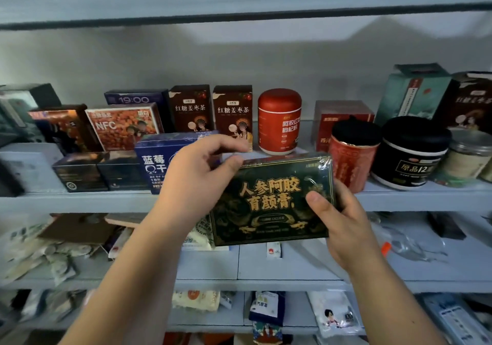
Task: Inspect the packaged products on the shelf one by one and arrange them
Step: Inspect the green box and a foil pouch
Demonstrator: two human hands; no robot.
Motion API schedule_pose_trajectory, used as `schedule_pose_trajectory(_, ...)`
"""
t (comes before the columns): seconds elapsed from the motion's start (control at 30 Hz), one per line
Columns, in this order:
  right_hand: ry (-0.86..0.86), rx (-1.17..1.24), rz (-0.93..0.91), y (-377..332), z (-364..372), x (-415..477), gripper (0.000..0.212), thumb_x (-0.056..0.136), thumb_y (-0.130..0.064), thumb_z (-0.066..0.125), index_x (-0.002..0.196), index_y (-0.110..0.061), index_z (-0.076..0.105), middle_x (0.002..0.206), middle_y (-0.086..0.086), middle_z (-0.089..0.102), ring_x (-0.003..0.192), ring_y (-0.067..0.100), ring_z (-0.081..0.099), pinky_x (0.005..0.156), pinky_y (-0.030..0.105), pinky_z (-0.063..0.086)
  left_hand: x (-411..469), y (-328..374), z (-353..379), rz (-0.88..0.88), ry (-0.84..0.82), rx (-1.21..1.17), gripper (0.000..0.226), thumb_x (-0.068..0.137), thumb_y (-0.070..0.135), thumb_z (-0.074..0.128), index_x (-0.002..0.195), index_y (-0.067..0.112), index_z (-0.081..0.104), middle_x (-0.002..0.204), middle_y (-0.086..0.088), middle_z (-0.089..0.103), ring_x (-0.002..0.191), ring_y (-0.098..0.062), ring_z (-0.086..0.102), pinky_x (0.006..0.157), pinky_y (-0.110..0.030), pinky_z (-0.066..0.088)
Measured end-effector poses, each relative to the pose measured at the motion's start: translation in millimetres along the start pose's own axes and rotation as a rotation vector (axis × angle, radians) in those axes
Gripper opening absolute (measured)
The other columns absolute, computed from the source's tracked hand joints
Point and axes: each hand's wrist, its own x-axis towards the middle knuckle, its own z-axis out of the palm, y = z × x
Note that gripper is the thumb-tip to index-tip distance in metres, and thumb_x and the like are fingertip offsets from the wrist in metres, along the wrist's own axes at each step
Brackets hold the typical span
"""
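Note:
A dark green box with gold lettering [269, 203], wrapped in clear film, is held in front of the grey shelf [106, 198], its printed face toward me. My right hand [343, 219] grips its right end, thumb on the front. My left hand [197, 182] pinches its upper left corner with the thumb, the other fingers curled above it. Behind my left hand a blue box [157, 160] stands on the shelf, partly hidden.
The shelf carries an orange NFC box [122, 126], two dark red tea boxes [213, 110], a red jar [279, 120], a red tin [352, 155], a black tub [410, 152] and tall boxes at the right. Lower shelves [266, 267] hold loose sachets and packets.

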Motion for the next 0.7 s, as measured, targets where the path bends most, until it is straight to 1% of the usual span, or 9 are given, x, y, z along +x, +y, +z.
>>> schedule_pose_trajectory(0.07,0.067,0.12,0.038,7,8,-5,0.085,0.05,-0.063,0.095,0.123,-0.025,0.07,0.12,0.009,0.075,0.113,0.03,0.072,0.093,0.048,0.057,-13,-13,-1,-0.024,0.084,-0.142,0.037,0.095,0.015,0.067,0.106,0.05,0.065,0.117,0.021,0.068,0.108,0.005,0.063,0.074,-0.016,0.057)
schedule_pose_trajectory(0.13,0.128,0.216,0.051,11,12,-10,0.086,0.045,-0.059,0.098,0.118,-0.023,0.073,0.12,0.013,0.075,0.113,0.032,0.071,0.094,0.048,0.057,-29,-29,2,-0.078,0.095,-0.288,0.04,0.097,0.014,0.064,0.118,0.048,0.062,0.118,0.017,0.069,0.109,-0.001,0.066,0.08,-0.023,0.059)
schedule_pose_trajectory(0.2,0.18,0.248,0.057,9,16,-16,0.09,0.043,-0.057,0.099,0.12,-0.02,0.071,0.119,0.012,0.075,0.111,0.031,0.072,0.093,0.047,0.058,-44,-42,7,-0.118,0.052,-0.367,0.044,0.098,0.012,0.062,0.127,0.044,0.056,0.122,0.022,0.066,0.111,-0.001,0.066,0.08,-0.018,0.057)
schedule_pose_trajectory(0.23,0.198,0.246,0.061,8,17,-20,0.085,0.049,-0.054,0.097,0.121,-0.018,0.069,0.118,0.011,0.076,0.11,0.03,0.073,0.09,0.046,0.06,-50,-47,8,-0.13,0.026,-0.373,0.046,0.099,0.011,0.061,0.129,0.044,0.053,0.124,0.025,0.064,0.11,0.001,0.065,0.08,-0.015,0.055)
schedule_pose_trajectory(0.3,0.238,0.253,0.078,6,18,-29,0.056,0.07,-0.039,0.084,0.12,-0.019,0.068,0.112,0.007,0.078,0.104,0.027,0.075,0.078,0.04,0.064,-58,-56,10,-0.147,-0.02,-0.375,0.046,0.1,0.009,0.059,0.128,0.044,0.054,0.124,0.03,0.063,0.107,0.002,0.067,0.08,-0.014,0.054)
schedule_pose_trajectory(0.37,0.273,0.26,0.113,1,18,-39,0.041,0.076,-0.032,0.069,0.116,-0.023,0.069,0.104,0.003,0.08,0.095,0.022,0.077,0.066,0.035,0.063,-63,-59,10,-0.169,-0.037,-0.406,0.045,0.101,0.004,0.057,0.125,0.042,0.058,0.123,0.029,0.064,0.105,-0.001,0.068,0.085,-0.022,0.054)
schedule_pose_trajectory(0.43,0.3,0.255,0.125,-2,17,-50,0.037,0.077,-0.032,0.066,0.113,-0.025,0.07,0.101,0.002,0.08,0.089,0.019,0.078,0.064,0.036,0.062,-66,-62,10,-0.181,-0.041,-0.433,0.044,0.1,0.001,0.056,0.124,0.038,0.061,0.125,0.023,0.066,0.105,-0.008,0.07,0.093,-0.034,0.054)
schedule_pose_trajectory(0.53,0.34,0.238,0.134,-6,18,-64,0.033,0.079,-0.035,0.065,0.11,-0.025,0.07,0.102,0.004,0.08,0.09,0.02,0.077,0.075,0.046,0.062,-72,-66,11,-0.171,-0.062,-0.464,0.042,0.099,0.0,0.056,0.124,0.033,0.063,0.119,0.015,0.071,0.101,-0.016,0.071,0.093,-0.045,0.056)
schedule_pose_trajectory(0.7,0.388,0.284,0.245,-5,13,-80,0.03,0.103,-0.036,0.05,0.116,-0.014,0.066,0.108,0.015,0.078,0.094,0.033,0.076,0.069,0.051,0.062,-81,-75,17,-0.205,-0.093,-0.507,0.032,0.1,0.006,0.057,0.121,0.029,0.067,0.117,0.007,0.073,0.099,-0.019,0.071,0.083,-0.04,0.056)
